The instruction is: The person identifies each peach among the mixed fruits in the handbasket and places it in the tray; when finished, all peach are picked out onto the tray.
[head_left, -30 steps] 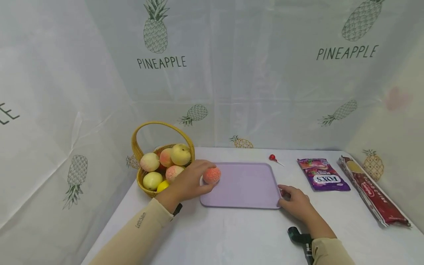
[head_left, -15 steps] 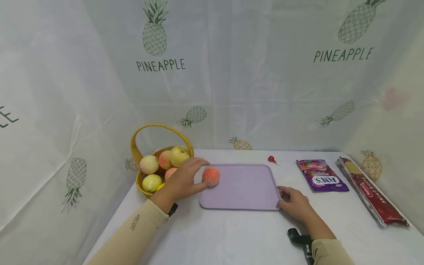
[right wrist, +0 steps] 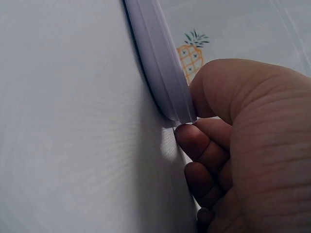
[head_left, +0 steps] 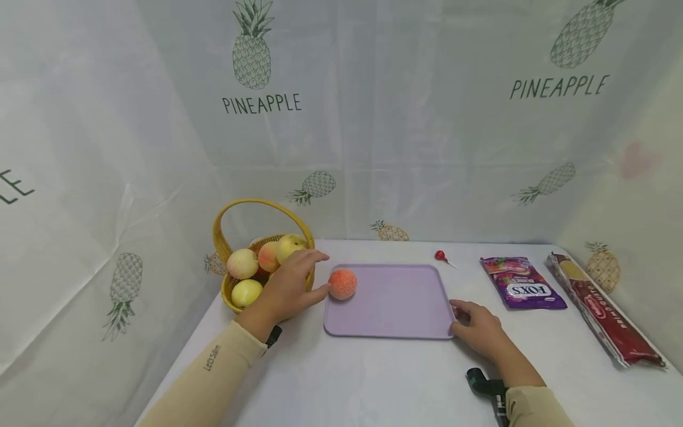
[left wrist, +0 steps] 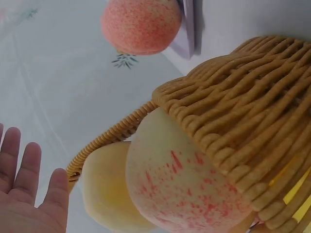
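An orange-red peach (head_left: pixel 342 284) rests on the left part of the lilac tray (head_left: pixel 397 305). My left hand (head_left: pixel 287 290) hovers between it and the wicker basket (head_left: pixel 217 231), apart from the peach. Its fingers look straight in the left wrist view, with nothing in them. The basket holds several fruits, among them a speckled peach (left wrist: pixel 182 182) and a yellow-green fruit (head_left: pixel 246 293); my hand hides some of them in the head view. At the tray's right edge, my right hand (head_left: pixel 477 328) pinches the rim between thumb and curled fingers, as the right wrist view shows.
A red lollipop (head_left: pixel 440 255) lies behind the tray's far right corner. Farther right are a purple FOX'S candy bag (head_left: pixel 522 283) and a long red biscuit packet (head_left: pixel 603 308). A hanging cloth with pineapple prints (head_left: pixel 392 232) borders the white table (head_left: pixel 373 379).
My left hand has let go of the orange-red peach on the tray and moved left toward the basket. My right hand stays on the tray's rim.
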A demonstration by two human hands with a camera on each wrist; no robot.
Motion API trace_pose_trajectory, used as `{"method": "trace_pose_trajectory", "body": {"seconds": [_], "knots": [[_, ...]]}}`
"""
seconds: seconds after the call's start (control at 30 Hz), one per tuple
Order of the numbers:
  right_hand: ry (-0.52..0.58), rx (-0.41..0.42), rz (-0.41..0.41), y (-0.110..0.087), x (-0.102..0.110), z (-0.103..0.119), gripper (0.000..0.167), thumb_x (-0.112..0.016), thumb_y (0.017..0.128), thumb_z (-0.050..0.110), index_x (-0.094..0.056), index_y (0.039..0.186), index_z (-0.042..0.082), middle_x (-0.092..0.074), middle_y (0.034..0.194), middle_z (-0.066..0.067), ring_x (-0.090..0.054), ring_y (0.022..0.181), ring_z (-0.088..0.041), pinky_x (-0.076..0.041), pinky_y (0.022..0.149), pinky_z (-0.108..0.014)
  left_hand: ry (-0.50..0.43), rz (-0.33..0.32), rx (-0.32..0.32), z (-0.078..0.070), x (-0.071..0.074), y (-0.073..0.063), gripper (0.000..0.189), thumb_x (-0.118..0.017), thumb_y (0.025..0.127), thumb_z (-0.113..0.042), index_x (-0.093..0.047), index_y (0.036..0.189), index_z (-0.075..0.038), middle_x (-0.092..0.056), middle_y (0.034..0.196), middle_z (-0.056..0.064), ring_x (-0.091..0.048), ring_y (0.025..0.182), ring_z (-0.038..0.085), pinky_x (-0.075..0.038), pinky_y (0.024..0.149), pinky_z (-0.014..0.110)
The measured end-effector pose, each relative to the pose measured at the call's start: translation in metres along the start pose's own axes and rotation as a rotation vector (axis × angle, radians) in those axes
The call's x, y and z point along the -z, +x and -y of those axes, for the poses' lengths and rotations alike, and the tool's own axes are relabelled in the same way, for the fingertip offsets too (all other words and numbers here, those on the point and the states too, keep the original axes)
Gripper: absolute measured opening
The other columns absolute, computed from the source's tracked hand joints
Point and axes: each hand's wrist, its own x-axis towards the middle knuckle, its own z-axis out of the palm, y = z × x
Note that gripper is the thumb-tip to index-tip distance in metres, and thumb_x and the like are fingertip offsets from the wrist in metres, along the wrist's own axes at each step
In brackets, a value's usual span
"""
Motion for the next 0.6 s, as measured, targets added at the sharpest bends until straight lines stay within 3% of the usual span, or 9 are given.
{"method": "trace_pose_trajectory", "body": {"seconds": [0.27, 0.43, 0.6], "knots": [[-0.002, -0.019, 0.028, 0.001, 0.001, 0.000, 0.060, -0.073, 0.082, 0.019, -0.061, 0.138, 0.001, -0.068, 0.104, -0.003, -0.055, 0.094, -0.022, -0.040, 0.082, -0.041, -0.056, -0.006, -0.001, 0.007, 0.002, 0.001, 0.054, -0.078, 0.089, -0.025, -0.057, 0.137, -0.011, -0.058, 0.138, 0.001, -0.050, 0.133, 0.019, -0.049, 0.109, 0.040], [0.000, -0.014, 0.038, 0.001, 0.000, 0.000, 0.061, -0.074, 0.082, 0.020, -0.061, 0.139, 0.001, -0.068, 0.105, -0.003, -0.056, 0.095, -0.022, -0.041, 0.083, -0.045, -0.058, -0.020, 0.021, 0.009, 0.007, -0.002, 0.054, -0.078, 0.090, -0.025, -0.057, 0.138, -0.013, -0.057, 0.140, 0.002, -0.050, 0.133, 0.021, -0.050, 0.108, 0.043], [-0.002, -0.017, 0.030, 0.000, 0.000, 0.000, 0.060, -0.074, 0.082, 0.019, -0.061, 0.138, 0.002, -0.068, 0.104, -0.003, -0.055, 0.094, -0.022, -0.041, 0.083, -0.042, -0.037, -0.055, -0.004, 0.014, 0.012, -0.003, 0.054, -0.078, 0.090, -0.026, -0.058, 0.137, -0.010, -0.057, 0.139, 0.004, -0.049, 0.134, 0.022, -0.048, 0.109, 0.043]]}}
